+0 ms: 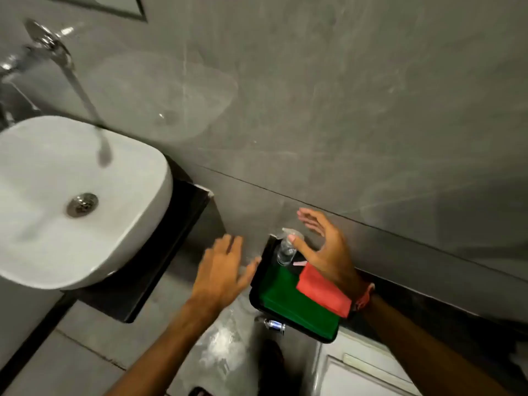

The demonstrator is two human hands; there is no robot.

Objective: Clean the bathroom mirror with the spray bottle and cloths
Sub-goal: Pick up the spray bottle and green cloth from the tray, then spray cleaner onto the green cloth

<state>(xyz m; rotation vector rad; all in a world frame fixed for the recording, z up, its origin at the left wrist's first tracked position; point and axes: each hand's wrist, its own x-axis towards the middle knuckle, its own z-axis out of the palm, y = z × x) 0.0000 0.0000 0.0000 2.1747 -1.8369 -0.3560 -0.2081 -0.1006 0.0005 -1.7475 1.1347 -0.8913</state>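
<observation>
A small clear spray bottle stands upright at the far corner of a black tray. On the tray lie a folded green cloth and a red cloth that overlaps it. My right hand hovers over the bottle with fingers spread, the thumb tip touching the bottle's top. Just left of the tray's edge my left hand is open and holds nothing. Only the mirror's lower corner shows, at the top left.
A white basin sits on a dark counter at left, with a chrome wall tap above it. Grey tiled wall fills the back. The tray rests on a dark ledge above a white toilet cistern.
</observation>
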